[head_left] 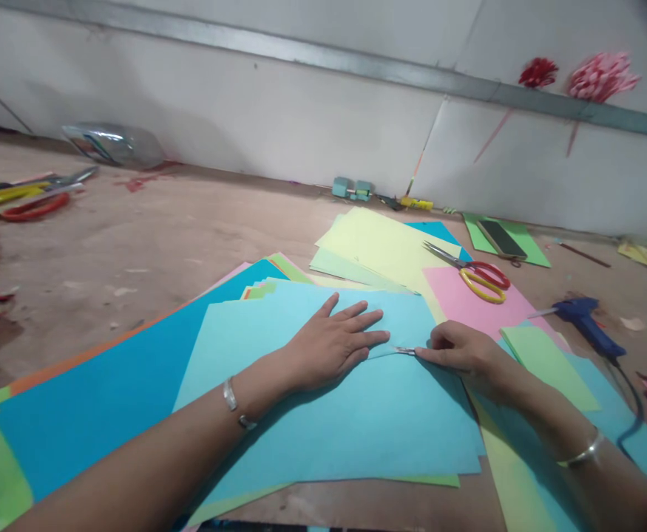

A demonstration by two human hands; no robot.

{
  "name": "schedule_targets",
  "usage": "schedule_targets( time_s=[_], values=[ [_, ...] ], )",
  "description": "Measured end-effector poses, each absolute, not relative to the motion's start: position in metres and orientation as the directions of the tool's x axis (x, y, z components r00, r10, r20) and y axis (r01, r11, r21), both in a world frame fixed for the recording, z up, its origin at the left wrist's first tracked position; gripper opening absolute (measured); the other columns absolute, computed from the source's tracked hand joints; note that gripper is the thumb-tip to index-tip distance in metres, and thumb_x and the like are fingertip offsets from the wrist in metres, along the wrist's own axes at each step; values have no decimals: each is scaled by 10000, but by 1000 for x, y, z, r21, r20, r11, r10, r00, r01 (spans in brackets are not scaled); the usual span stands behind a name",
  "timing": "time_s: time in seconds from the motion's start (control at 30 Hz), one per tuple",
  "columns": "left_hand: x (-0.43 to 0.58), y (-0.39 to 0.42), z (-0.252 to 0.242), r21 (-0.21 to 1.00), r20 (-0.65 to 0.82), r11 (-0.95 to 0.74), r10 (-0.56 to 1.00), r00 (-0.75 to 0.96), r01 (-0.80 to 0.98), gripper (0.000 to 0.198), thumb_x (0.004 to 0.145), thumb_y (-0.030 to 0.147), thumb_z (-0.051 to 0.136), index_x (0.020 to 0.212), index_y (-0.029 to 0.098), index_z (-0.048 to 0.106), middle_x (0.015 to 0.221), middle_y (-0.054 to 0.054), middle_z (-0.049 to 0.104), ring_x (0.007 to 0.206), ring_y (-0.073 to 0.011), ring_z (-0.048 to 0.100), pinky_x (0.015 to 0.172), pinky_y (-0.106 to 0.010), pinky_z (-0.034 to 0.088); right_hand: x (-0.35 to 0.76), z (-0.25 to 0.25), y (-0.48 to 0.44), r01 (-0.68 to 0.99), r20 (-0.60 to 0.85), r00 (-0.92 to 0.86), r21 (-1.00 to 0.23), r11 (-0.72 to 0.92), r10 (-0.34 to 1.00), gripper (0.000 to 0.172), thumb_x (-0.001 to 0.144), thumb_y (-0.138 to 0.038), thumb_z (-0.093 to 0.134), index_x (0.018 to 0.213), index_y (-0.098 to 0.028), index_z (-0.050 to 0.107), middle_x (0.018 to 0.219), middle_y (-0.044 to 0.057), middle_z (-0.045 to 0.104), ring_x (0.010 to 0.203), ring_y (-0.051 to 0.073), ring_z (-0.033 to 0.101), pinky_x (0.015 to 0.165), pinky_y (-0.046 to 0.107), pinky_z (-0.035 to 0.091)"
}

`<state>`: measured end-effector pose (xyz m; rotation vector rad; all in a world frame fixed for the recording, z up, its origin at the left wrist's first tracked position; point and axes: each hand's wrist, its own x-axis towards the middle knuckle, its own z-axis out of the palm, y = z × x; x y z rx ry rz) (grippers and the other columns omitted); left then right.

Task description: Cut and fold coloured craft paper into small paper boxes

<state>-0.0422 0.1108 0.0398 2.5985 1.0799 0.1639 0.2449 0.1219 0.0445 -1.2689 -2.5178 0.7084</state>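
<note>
My left hand (339,338) lies flat with spread fingers on a light blue paper sheet (323,436). Between the thumb and fingers of my right hand (463,353) is a slim metal craft blade (404,351), its tip on the same sheet, just right of my left fingertips. A thin slit or crease runs leftward from the tip toward my left hand. Several sheets lie fanned under the light blue one, among them a darker blue sheet (117,391) at the left.
Red and yellow-handled scissors (481,279) rest on yellow and pink paper (439,288). A blue glue gun (589,325) with its cord lies at right, near folded green paper (550,368). A phone (501,239) lies farther back. More scissors (29,203) and a plastic bottle (113,145) are at left.
</note>
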Motion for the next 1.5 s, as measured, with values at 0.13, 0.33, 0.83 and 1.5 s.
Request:
schedule_targets(
  time_s=[0.13, 0.33, 0.83, 1.5],
  values=[
    [-42, 112, 37, 336, 5, -671, 703, 711, 662, 415, 1009, 332, 347, 1414, 370, 432, 1562, 15, 317, 1457, -266, 229, 1155, -585, 49, 247, 47, 123, 652, 27, -649, -494, 575, 760, 299, 937, -466, 500, 837, -220, 639, 753, 21, 548, 676, 161, 526, 600, 295, 442],
    [-41, 112, 39, 339, -16, -659, 709, 705, 671, 409, 1007, 325, 357, 1404, 361, 448, 1563, 17, 315, 1457, -280, 226, 1147, -608, 59, 249, 42, 122, 575, 153, -722, -409, 709, 674, 356, 977, -445, 415, 956, -234, 700, 791, 47, 573, 699, 164, 537, 615, 303, 454],
    [-40, 110, 39, 327, -26, -650, 720, 694, 686, 405, 1009, 327, 356, 1400, 361, 457, 1566, 28, 302, 1459, -276, 222, 1154, -599, 62, 230, 35, 110, 564, 193, -725, -384, 731, 661, 295, 985, -385, 434, 979, -224, 682, 778, 31, 547, 670, 144, 501, 596, 277, 440],
    [-66, 118, 65, 347, 62, -723, 654, 754, 598, 246, 869, 373, 640, 1110, 350, 689, 1531, 14, 387, 1477, -348, 91, 1124, -667, 72, 228, 33, 112, 511, 236, -781, -290, 809, 578, 348, 987, -247, 394, 1132, -269, 709, 859, 68, 588, 751, 173, 523, 641, 307, 448]
  ],
)
